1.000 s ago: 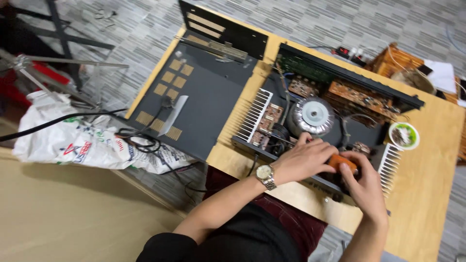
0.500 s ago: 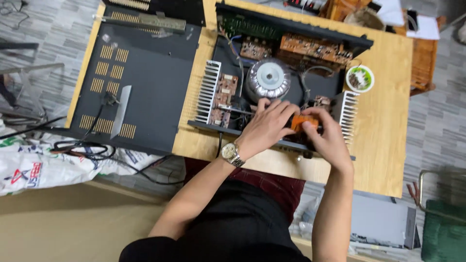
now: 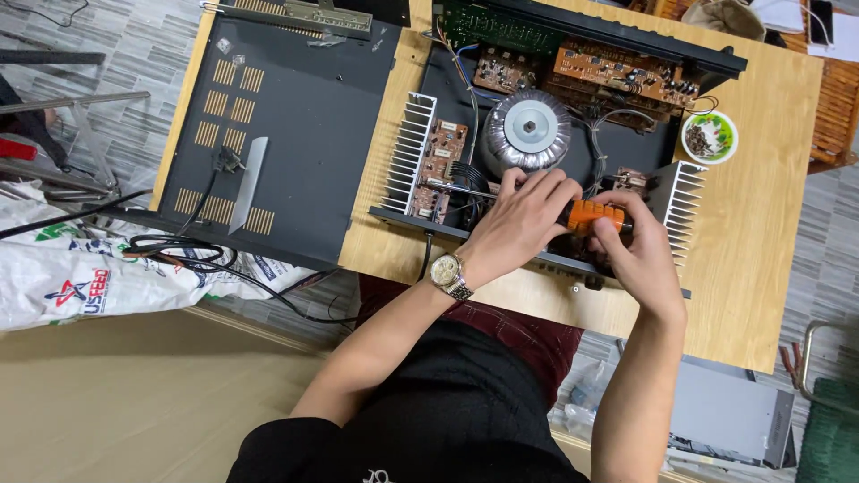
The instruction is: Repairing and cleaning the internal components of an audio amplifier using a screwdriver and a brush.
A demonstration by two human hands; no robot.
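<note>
Both hands on orange-handled screwdriver (image 3: pixel 592 215), centre frame.
Right hand (image 3: pixel 640 255) wrapping handle, left hand (image 3: pixel 523 224) pinching shaft; rigid, light, grippy at handle.

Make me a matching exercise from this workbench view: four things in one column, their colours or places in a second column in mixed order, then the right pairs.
Things:
1. screwdriver handle
2. small bowl
3. wristwatch
4. black cover panel

Colour or place:
A. lying flat on the table to the left of the open chassis
B. on the left hand's wrist
C. orange, gripped by the right hand with the left hand beside it
D. white rim with green inside, on the table to the right of the chassis

Pairs: 1-C, 2-D, 3-B, 4-A
</note>
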